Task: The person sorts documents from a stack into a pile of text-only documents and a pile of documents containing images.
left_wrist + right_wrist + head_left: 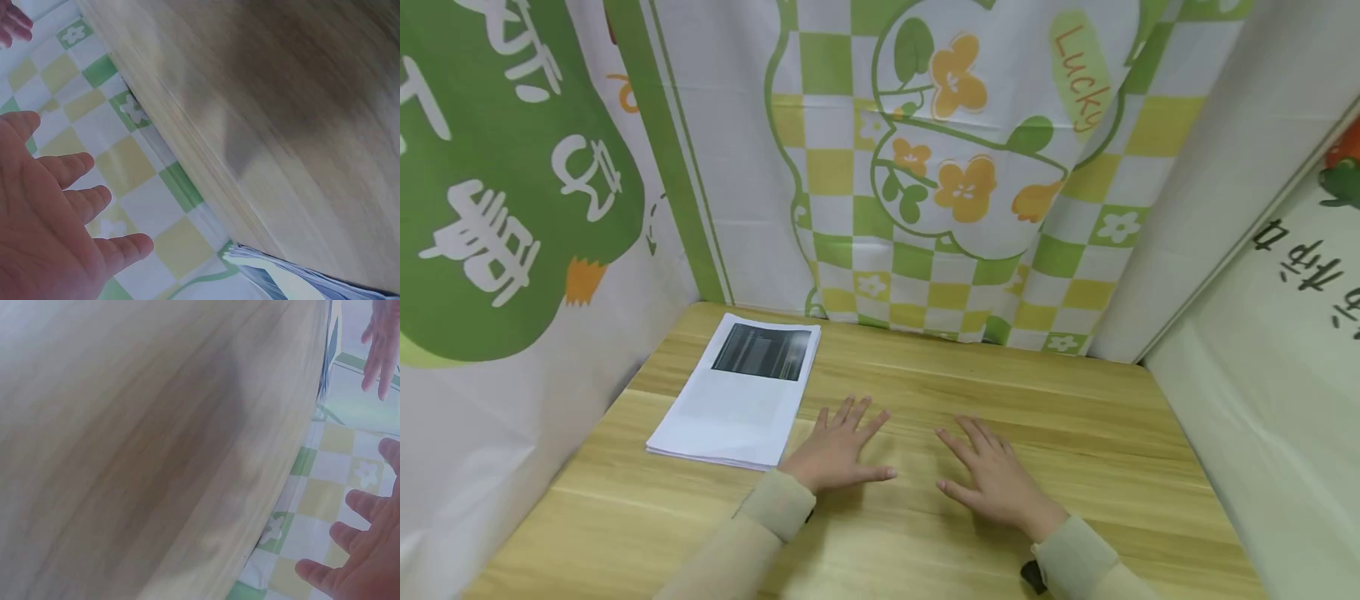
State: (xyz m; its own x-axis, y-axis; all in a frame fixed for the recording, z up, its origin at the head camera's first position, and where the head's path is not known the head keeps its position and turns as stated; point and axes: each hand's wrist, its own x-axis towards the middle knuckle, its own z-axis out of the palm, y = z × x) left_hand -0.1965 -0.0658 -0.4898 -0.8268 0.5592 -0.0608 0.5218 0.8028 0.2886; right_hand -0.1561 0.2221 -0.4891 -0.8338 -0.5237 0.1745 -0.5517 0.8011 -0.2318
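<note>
My left hand [837, 452] hovers over the wooden table [1000, 383] with its fingers spread and nothing in it. Just left of it lies a stack of white paper sheets [730, 417], the top one printed with a dark rectangular picture near its far end. My right hand [996, 479], also with spread fingers and holding nothing, is to the right of the left hand, a gap between the two thumbs. In the left wrist view the left palm [37, 219] shows above the table, and the paper stack's edge [294, 275] appears at the bottom.
A checked green and yellow curtain [940, 292] hangs along the table's far edge. White printed cloth walls stand at the left [490, 417] and the right [1262, 375] of the table. A small black object [1033, 577] sits at the right wrist.
</note>
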